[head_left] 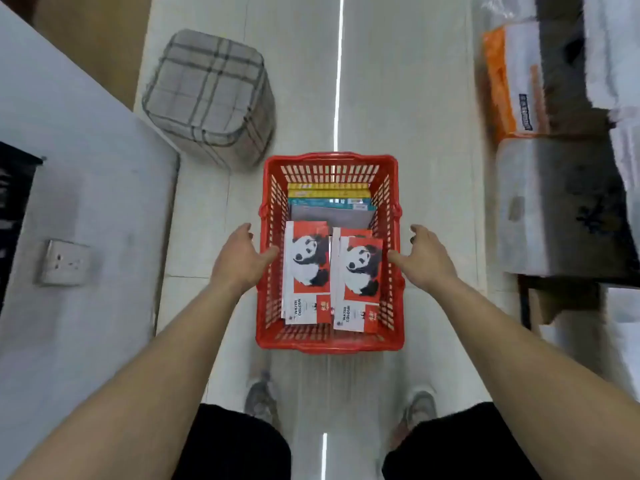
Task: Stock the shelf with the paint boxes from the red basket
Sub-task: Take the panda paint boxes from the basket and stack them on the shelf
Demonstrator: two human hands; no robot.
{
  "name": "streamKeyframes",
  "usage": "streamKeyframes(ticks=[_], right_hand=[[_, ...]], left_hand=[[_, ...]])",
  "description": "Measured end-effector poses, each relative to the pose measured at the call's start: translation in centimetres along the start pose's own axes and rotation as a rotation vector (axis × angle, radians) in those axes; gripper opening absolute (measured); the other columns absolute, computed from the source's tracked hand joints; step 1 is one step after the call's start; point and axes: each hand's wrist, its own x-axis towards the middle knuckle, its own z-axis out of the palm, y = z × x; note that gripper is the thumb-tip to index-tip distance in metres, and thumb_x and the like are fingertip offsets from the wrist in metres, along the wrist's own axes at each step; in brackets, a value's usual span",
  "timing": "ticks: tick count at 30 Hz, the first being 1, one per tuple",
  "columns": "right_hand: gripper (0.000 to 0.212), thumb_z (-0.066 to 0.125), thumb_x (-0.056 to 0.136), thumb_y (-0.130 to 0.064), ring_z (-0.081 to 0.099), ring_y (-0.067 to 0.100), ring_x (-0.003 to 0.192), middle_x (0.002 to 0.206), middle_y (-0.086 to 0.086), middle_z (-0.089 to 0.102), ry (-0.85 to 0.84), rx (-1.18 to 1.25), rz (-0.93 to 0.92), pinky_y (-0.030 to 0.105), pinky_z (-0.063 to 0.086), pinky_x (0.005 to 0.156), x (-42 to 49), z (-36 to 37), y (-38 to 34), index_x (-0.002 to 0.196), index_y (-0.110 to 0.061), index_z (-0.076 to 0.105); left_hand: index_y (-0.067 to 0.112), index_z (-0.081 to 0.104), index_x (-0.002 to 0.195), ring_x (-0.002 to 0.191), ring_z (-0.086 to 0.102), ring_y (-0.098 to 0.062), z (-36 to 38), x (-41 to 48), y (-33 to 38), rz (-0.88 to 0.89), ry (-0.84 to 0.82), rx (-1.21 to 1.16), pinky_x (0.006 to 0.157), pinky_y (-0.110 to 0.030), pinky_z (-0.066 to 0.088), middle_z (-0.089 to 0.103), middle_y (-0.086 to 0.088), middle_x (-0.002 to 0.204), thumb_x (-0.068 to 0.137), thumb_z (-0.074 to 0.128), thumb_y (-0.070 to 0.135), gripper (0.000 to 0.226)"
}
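A red plastic basket [330,344] stands on the pale floor straight below me. Inside lie two stacks of red-and-white water colour boxes with a panda picture, one on the left [306,271] and one on the right [358,280]. Behind them stand yellow boxes [328,192], a teal box [332,203] and a grey sheet. My left hand [240,259] hovers at the basket's left rim, fingers apart, thumb toward the left panda stack. My right hand [424,259] mirrors it at the right rim, also holding nothing.
A grey plaid cube stool [211,95] sits on the floor behind and left of the basket. A white wall with a socket [64,262] runs along the left. Shelving with wrapped paper packs [554,206] lines the right. My shoes show below the basket.
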Motion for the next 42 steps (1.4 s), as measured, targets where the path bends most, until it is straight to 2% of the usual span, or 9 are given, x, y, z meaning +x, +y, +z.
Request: streamKeyframes(ticks=[3,7,11,17,26,30,35,37,42], right_hand=[[0.080,0.071,0.090,-0.040,0.056,0.036,0.133,0.148,0.018,0.053,0.078,0.089,0.023,0.047,0.049,0.106,3.5,4.2,2.8,0.155,-0.007,0.038],[0.045,0.063,0.093,-0.032,0.066,0.028,0.106,0.115,0.006,0.066,0.117,0.259,-0.047,0.032,0.045,0.073,6.0,8.9,5.7,0.134,-0.016,0.057],[0.034,0.054,0.103,-0.015,0.059,0.019,0.096,0.124,0.012,0.071,0.135,0.346,0.002,0.028,0.041,0.081,7.3,11.1,7.0,0.137,-0.013,0.056],[0.027,0.057,0.101,-0.009,0.067,0.016,0.084,0.097,-0.007,0.069,0.181,0.401,-0.010,0.016,0.044,0.063,4.5,9.3,6.2,0.126,-0.014,0.064],[0.024,0.059,0.101,-0.007,0.061,-0.022,0.078,0.093,-0.026,0.062,0.192,0.450,-0.008,-0.001,0.043,0.060,-11.1,-10.6,-1.1,0.119,-0.021,0.064],[0.022,0.059,0.103,-0.013,0.059,-0.016,0.075,0.092,-0.032,0.057,0.200,0.427,-0.037,0.000,0.041,0.057,-18.0,-22.4,-5.7,0.120,-0.026,0.060],[0.026,0.058,0.101,-0.007,0.063,0.015,0.090,0.103,-0.005,0.067,0.220,0.396,-0.096,0.019,0.044,0.072,-22.3,-35.5,-12.2,0.126,-0.010,0.064],[0.026,0.057,0.102,-0.006,0.063,0.018,0.094,0.103,-0.005,0.066,0.241,0.398,-0.125,0.008,0.042,0.065,-22.0,-39.1,-14.7,0.126,-0.009,0.064],[0.032,0.057,0.100,-0.006,0.070,0.029,0.102,0.115,0.010,0.075,0.274,0.381,-0.147,0.038,0.056,0.090,-17.9,-46.6,-21.9,0.131,-0.007,0.065]], left_hand=[[0.019,0.044,0.150,0.118,0.068,-0.032,4.1,3.4,-1.7,0.024,0.058,-0.084,0.095,-0.044,0.052,0.061,-0.008,0.146,0.089,0.065,0.055,0.074],[0.023,0.046,0.145,0.107,0.069,-0.027,7.9,5.9,-4.2,0.004,0.099,-0.188,0.091,-0.042,0.052,0.065,-0.005,0.138,0.097,0.060,0.046,0.055],[0.022,0.050,0.140,0.099,0.066,-0.026,10.3,6.3,-6.5,-0.054,-0.011,-0.290,0.089,-0.039,0.051,0.069,-0.006,0.126,0.103,0.055,0.027,0.038],[0.017,0.059,0.132,0.099,0.068,-0.024,8.3,3.7,-5.6,-0.032,0.020,-0.354,0.093,-0.039,0.054,0.068,0.001,0.113,0.101,0.057,0.015,0.031],[0.017,0.059,0.133,0.094,0.068,-0.020,-10.1,-12.1,7.2,-0.021,-0.001,-0.341,0.091,-0.037,0.054,0.069,0.002,0.113,0.102,0.057,0.015,0.031],[0.017,0.061,0.131,0.102,0.071,-0.028,-19.9,-18.9,14.6,-0.017,0.008,-0.330,0.097,-0.046,0.056,0.073,-0.004,0.116,0.100,0.059,0.013,0.031],[0.016,0.063,0.127,0.101,0.072,-0.031,-30.5,-23.8,23.8,0.051,0.066,-0.351,0.095,-0.050,0.057,0.074,-0.006,0.112,0.096,0.060,0.009,0.032],[0.016,0.065,0.123,0.097,0.072,-0.033,-33.3,-23.8,26.7,0.075,0.095,-0.372,0.091,-0.051,0.058,0.073,-0.007,0.108,0.096,0.061,0.010,0.028],[0.018,0.065,0.123,0.081,0.069,-0.009,-39.3,-19.0,32.9,0.126,0.125,-0.431,0.068,-0.018,0.050,0.073,-0.002,0.105,0.099,0.060,0.011,0.026]])
